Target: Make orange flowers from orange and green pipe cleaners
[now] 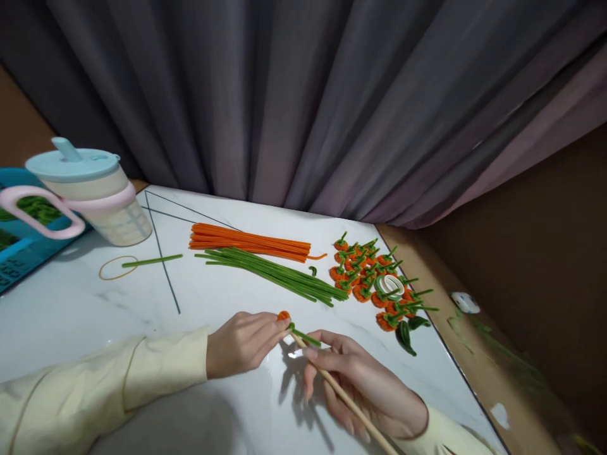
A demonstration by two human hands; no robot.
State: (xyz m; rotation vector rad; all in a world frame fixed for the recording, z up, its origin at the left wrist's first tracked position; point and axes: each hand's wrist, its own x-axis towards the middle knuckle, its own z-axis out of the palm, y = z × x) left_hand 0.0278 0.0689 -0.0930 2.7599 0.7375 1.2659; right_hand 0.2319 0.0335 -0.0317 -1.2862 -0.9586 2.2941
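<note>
My left hand (251, 341) is closed in a pinch on a small orange pipe cleaner pumpkin (283, 315), mostly hidden by the fingers. A green pipe cleaner stem (306, 335) sticks out from it to the right. My right hand (363, 379) grips a thin wooden stick (353, 404) between thumb and fingers. The stick's tip meets the green stem's base beside my left fingertips. Just beyond my hands lie a bundle of green pipe cleaners (279, 275) and a bundle of orange pipe cleaners (251, 241).
Several finished orange pumpkins (363, 292) with green stems cluster at the right, with a tape roll (391, 287) among them. Dark green leaf-shaped pieces (405, 337) lie in front. A lidded cup (111, 202), a rubber band (105, 268) and a single green pipe cleaner (154, 260) are at left.
</note>
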